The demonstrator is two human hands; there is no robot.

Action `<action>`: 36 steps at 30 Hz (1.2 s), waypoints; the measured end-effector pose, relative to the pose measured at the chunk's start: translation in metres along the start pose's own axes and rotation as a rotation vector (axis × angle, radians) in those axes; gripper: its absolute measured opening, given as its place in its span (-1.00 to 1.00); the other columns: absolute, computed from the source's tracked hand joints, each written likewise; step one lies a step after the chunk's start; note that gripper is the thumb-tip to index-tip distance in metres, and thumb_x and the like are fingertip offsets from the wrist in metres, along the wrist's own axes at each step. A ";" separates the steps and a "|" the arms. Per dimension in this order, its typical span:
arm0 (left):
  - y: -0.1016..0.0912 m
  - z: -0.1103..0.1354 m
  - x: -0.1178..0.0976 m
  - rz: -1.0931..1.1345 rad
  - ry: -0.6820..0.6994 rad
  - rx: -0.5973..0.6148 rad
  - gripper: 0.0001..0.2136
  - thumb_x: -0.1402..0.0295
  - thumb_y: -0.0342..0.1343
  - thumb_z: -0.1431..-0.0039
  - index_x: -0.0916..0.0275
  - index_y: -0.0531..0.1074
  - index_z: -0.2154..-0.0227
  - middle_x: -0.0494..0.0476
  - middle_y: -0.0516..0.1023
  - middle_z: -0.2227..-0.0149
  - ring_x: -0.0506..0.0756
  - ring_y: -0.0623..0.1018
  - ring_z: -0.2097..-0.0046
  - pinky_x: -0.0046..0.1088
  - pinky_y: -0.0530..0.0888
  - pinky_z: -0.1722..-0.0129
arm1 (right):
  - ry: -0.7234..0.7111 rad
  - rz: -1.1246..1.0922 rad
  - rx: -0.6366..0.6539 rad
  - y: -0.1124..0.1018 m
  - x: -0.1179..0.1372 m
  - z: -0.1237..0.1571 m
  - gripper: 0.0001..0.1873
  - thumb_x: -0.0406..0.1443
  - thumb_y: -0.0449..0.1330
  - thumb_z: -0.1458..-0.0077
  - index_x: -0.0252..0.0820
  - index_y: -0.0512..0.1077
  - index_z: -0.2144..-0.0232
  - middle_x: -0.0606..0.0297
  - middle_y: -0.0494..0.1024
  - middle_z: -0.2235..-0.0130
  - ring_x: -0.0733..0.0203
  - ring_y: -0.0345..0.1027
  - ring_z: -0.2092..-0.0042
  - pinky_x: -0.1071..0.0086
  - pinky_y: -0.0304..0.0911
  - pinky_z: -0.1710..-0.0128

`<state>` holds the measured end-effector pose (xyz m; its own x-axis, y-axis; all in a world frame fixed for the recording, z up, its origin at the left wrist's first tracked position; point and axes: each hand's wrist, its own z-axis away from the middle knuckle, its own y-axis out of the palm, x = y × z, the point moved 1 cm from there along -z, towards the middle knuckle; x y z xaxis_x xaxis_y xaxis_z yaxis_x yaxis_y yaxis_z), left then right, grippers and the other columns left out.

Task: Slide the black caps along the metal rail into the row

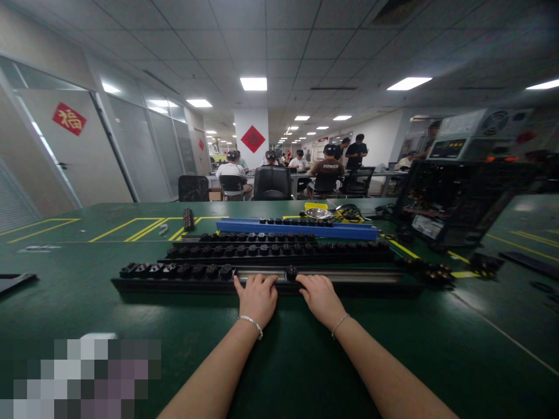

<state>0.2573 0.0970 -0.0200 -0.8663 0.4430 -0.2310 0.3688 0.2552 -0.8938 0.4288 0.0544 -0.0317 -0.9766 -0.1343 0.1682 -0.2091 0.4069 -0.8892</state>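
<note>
A long black rail [367, 278] with a bare metallic channel lies across the table in front of me. Small black socket-like modules [198, 271] sit in a row along its left part. One single black module [291, 272] stands in the channel between my hands. My left hand [258, 299] rests on the rail with its fingers spread, the leftmost fingertip beside the end of the row. With fingers stretched out, my right hand [321, 297] lies over the rail's near edge, its fingertips at the right side of the single module.
Behind lie more filled black rails [271, 250] and a blue rail [301, 231]. Loose black parts [437, 274] lie past the right end. An opened computer case [458, 198] stands at right. A yellow tray [315, 206] is farther back. Several people sit beyond the table.
</note>
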 end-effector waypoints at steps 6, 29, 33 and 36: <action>0.001 0.000 0.000 0.023 0.002 -0.014 -0.72 0.32 -0.08 -0.15 -0.04 0.45 0.14 0.05 0.50 0.20 0.15 0.38 0.05 0.22 -0.20 -0.16 | -0.008 -0.024 -0.027 0.002 -0.001 0.001 -0.71 -0.37 0.06 -0.09 -0.10 0.36 0.11 0.26 0.51 0.20 0.18 0.30 0.13 0.26 0.05 0.04; -0.001 0.000 0.001 0.022 0.005 -0.015 -0.72 0.30 -0.08 -0.15 -0.06 0.45 0.15 0.03 0.51 0.20 0.13 0.39 0.06 0.20 -0.19 -0.16 | 0.009 0.060 -0.046 -0.005 -0.002 0.004 -0.75 -0.28 0.06 -0.09 -0.11 0.38 0.15 0.23 0.51 0.21 0.16 0.31 0.14 0.27 0.07 0.08; -0.003 0.001 -0.001 0.017 -0.010 0.004 -0.72 0.30 -0.08 -0.16 -0.06 0.45 0.13 0.04 0.51 0.18 0.14 0.38 0.05 0.17 -0.20 -0.18 | 0.009 0.079 -0.040 -0.006 -0.003 0.004 -0.74 -0.28 0.06 -0.09 -0.12 0.38 0.15 0.22 0.52 0.20 0.17 0.31 0.13 0.28 0.08 0.08; -0.004 0.001 -0.001 0.027 -0.014 0.017 -0.71 0.30 -0.09 -0.17 -0.05 0.45 0.12 0.05 0.51 0.18 0.15 0.37 0.04 0.17 -0.21 -0.18 | 0.013 0.081 -0.045 -0.006 -0.003 0.005 -0.75 -0.28 0.06 -0.09 -0.11 0.39 0.15 0.23 0.52 0.21 0.17 0.32 0.14 0.28 0.08 0.09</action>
<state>0.2563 0.0945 -0.0163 -0.8610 0.4372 -0.2600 0.3861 0.2289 -0.8936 0.4336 0.0479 -0.0288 -0.9909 -0.0875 0.1022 -0.1310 0.4560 -0.8803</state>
